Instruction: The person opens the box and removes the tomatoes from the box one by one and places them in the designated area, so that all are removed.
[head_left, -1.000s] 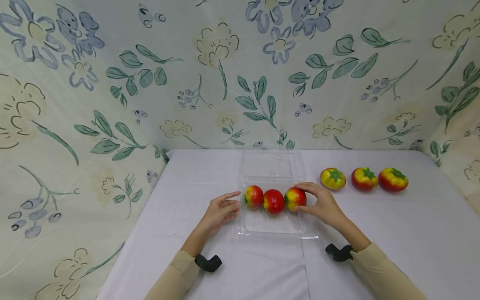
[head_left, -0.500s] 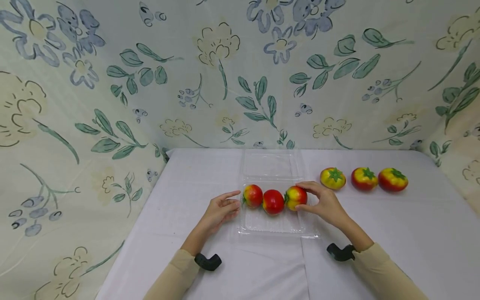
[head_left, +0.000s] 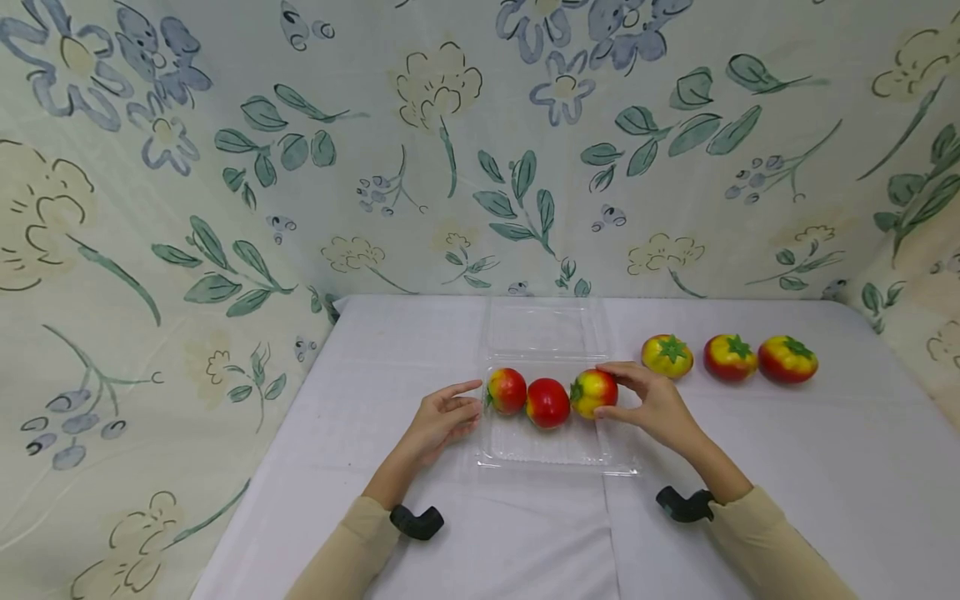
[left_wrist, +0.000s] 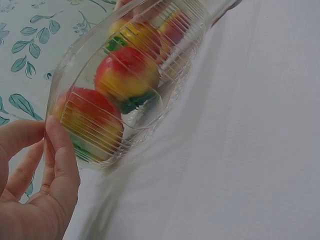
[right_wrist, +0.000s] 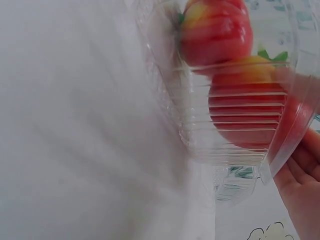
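In the head view, a clear plastic clamshell container (head_left: pixel 558 450) lies with its lid folded back. Three red-and-yellow fruits with green leafy caps form a row along its far half: a left fruit (head_left: pixel 507 391), a middle fruit (head_left: pixel 548 403) and a right fruit (head_left: pixel 592 393). Fingers and thumb of my right hand (head_left: pixel 652 408) hold the right fruit at its outer side. At the container's left edge, my left hand (head_left: pixel 442 423) pinches the rim, as the left wrist view shows. Through the ribbed wall (right_wrist: pixel 245 115), the right wrist view shows two fruits.
Outside the container, to the right, sit three similar fruits: a mostly yellow one (head_left: pixel 667 356), a red-and-yellow one (head_left: pixel 730 357) and another red-and-yellow one (head_left: pixel 787 359). White cloth (head_left: pixel 525 542) covers the table. A floral curtain (head_left: pixel 480 150) hangs behind it.
My right hand and the right fruit have shifted slightly right and away from me, and the gap to the middle fruit is a little wider. The left hand stays at the rim.
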